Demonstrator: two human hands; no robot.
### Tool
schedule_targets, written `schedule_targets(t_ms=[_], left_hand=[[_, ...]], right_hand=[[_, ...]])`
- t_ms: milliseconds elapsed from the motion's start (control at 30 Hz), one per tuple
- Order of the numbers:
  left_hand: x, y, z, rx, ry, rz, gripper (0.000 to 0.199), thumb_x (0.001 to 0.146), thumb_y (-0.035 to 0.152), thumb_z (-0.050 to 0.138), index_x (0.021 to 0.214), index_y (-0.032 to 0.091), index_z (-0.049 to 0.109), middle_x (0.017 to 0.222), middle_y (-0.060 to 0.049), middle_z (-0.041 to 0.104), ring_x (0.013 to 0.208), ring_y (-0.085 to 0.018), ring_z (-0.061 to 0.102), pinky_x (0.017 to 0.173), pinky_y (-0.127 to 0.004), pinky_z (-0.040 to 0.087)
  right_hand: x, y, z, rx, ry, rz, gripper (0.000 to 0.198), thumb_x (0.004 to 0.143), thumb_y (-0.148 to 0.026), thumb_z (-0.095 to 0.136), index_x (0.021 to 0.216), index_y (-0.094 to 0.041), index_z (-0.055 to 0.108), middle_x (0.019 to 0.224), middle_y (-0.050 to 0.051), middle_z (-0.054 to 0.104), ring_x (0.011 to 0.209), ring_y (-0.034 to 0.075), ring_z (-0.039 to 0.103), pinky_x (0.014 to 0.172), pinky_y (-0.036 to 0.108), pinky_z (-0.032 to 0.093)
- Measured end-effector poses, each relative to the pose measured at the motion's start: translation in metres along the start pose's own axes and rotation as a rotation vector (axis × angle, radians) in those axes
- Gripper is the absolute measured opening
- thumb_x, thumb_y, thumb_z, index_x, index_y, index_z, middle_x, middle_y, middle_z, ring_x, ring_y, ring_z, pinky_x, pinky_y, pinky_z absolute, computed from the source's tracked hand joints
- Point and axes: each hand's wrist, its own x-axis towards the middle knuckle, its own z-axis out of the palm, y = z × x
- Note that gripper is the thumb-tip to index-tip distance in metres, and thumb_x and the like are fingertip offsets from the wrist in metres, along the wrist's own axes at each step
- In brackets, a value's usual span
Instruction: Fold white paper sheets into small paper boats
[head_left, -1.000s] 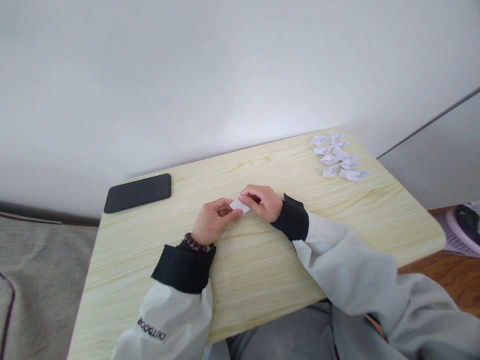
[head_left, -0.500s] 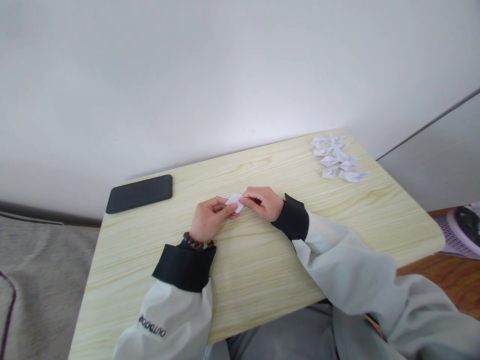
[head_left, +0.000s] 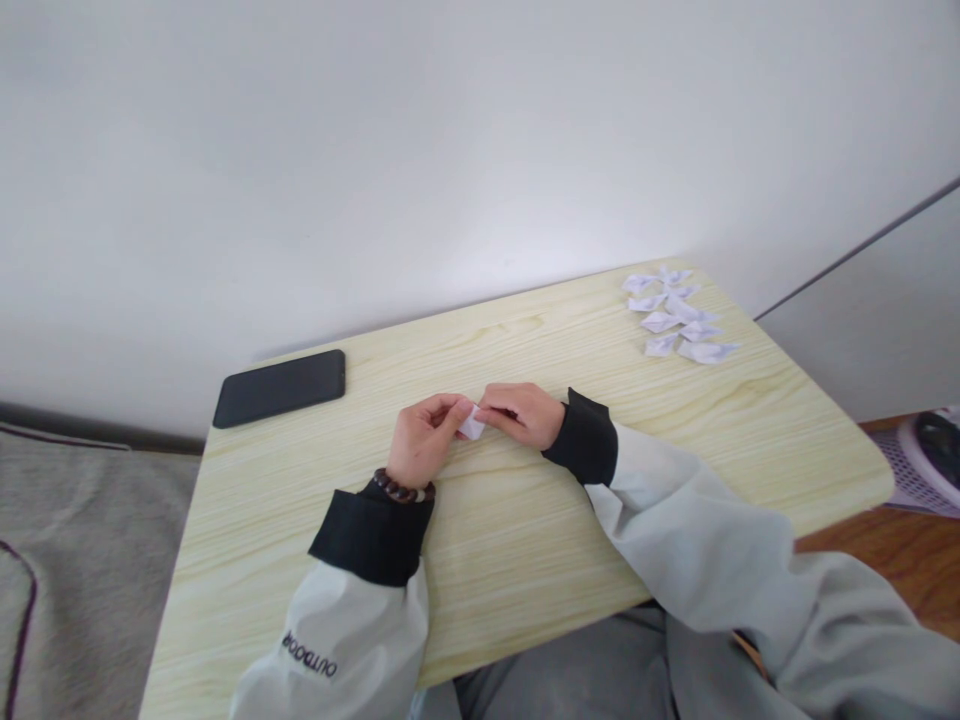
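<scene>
A small piece of folded white paper (head_left: pixel 472 426) is pinched between both hands above the middle of the table. My left hand (head_left: pixel 424 438), with a dark beaded bracelet at the wrist, grips its left side between thumb and fingers. From the right, my right hand (head_left: pixel 523 412) pinches its upper right edge. Fingers cover much of the paper, so its full shape is hidden. At the far right corner lie several folded white paper pieces (head_left: pixel 681 318), pointed at their ends and grouped in rows.
A black smartphone (head_left: pixel 281 388) lies at the table's back left. The pale wood-grain table (head_left: pixel 525 570) stands against a white wall (head_left: pixel 450 150). On the floor at right is a lilac basket (head_left: pixel 911 465); grey fabric (head_left: pixel 90 560) spreads at the left.
The folded paper has turned and shows less of its face between my fingers. My right hand has shifted slightly down, and my left fingers have closed in further over the paper.
</scene>
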Motion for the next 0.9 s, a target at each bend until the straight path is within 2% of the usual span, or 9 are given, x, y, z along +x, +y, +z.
schedule_targets(t_ms=[100, 200, 267, 367, 500, 633, 733, 900], left_hand=[[0.000, 0.000, 0.002, -0.006, 0.032, -0.021, 0.036, 0.068, 0.046, 0.068, 0.078, 0.012, 0.068, 0.071, -0.005, 0.070, 0.064, -0.016, 0.063, 0.064, -0.028, 0.054], [-0.001, -0.002, 0.002, -0.027, 0.016, 0.003, 0.041, 0.069, 0.047, 0.067, 0.092, 0.014, 0.066, 0.081, -0.006, 0.071, 0.070, -0.017, 0.065, 0.065, -0.029, 0.055], [-0.003, -0.003, 0.001, 0.033, 0.011, 0.083, 0.043, 0.068, 0.046, 0.068, 0.098, 0.016, 0.065, 0.090, -0.007, 0.070, 0.077, -0.018, 0.065, 0.067, -0.029, 0.054], [-0.004, -0.005, -0.004, 0.299, 0.024, 0.250, 0.038, 0.068, 0.041, 0.070, 0.098, 0.018, 0.065, 0.094, -0.007, 0.069, 0.082, -0.018, 0.064, 0.074, -0.029, 0.052], [0.000, -0.011, -0.010, 0.570, -0.034, 0.492, 0.027, 0.074, 0.035, 0.068, 0.097, 0.022, 0.068, 0.104, -0.007, 0.067, 0.097, -0.021, 0.059, 0.088, -0.034, 0.046], [0.004, -0.021, -0.012, 0.712, -0.017, 0.648, 0.019, 0.077, 0.033, 0.065, 0.092, 0.023, 0.071, 0.099, -0.007, 0.067, 0.091, -0.021, 0.057, 0.083, -0.038, 0.047], [0.005, -0.022, -0.011, 0.750, -0.003, 0.692, 0.020, 0.080, 0.031, 0.063, 0.095, 0.021, 0.070, 0.097, -0.007, 0.066, 0.090, -0.020, 0.057, 0.082, -0.036, 0.047], [-0.001, -0.018, -0.008, 0.877, 0.068, 0.701, 0.021, 0.079, 0.034, 0.063, 0.093, 0.021, 0.070, 0.095, -0.005, 0.067, 0.088, -0.020, 0.056, 0.079, -0.035, 0.048]], right_hand=[[-0.001, -0.001, 0.000, -0.036, 0.022, 0.043, 0.032, 0.093, -0.034, 0.037, 0.068, -0.017, 0.049, 0.063, 0.000, 0.048, 0.058, 0.011, 0.042, 0.056, 0.023, 0.031], [-0.002, 0.001, -0.001, -0.108, 0.060, 0.070, 0.030, 0.092, -0.032, 0.039, 0.068, -0.017, 0.050, 0.062, -0.001, 0.047, 0.056, 0.011, 0.040, 0.056, 0.024, 0.029], [-0.002, 0.003, -0.003, -0.155, 0.073, 0.067, 0.029, 0.091, -0.030, 0.041, 0.067, -0.017, 0.051, 0.061, 0.000, 0.047, 0.058, 0.012, 0.040, 0.058, 0.025, 0.029], [-0.003, 0.007, -0.004, -0.230, 0.077, 0.072, 0.029, 0.090, -0.031, 0.043, 0.066, -0.017, 0.053, 0.062, 0.000, 0.048, 0.061, 0.013, 0.041, 0.061, 0.026, 0.031], [-0.004, 0.009, -0.003, -0.327, 0.059, 0.104, 0.030, 0.087, -0.035, 0.048, 0.064, -0.017, 0.054, 0.068, 0.002, 0.048, 0.065, 0.014, 0.044, 0.063, 0.027, 0.032], [-0.006, 0.006, -0.004, -0.365, 0.059, 0.191, 0.023, 0.081, -0.037, 0.057, 0.071, -0.016, 0.057, 0.080, 0.004, 0.049, 0.071, 0.015, 0.048, 0.066, 0.027, 0.036], [-0.008, 0.005, -0.007, -0.316, 0.072, 0.200, 0.022, 0.083, -0.037, 0.056, 0.084, -0.016, 0.059, 0.087, 0.005, 0.051, 0.079, 0.017, 0.051, 0.072, 0.028, 0.040], [-0.016, 0.010, -0.009, -0.301, 0.047, 0.106, 0.026, 0.088, -0.037, 0.051, 0.096, -0.017, 0.065, 0.089, 0.006, 0.056, 0.081, 0.017, 0.051, 0.075, 0.029, 0.040]])
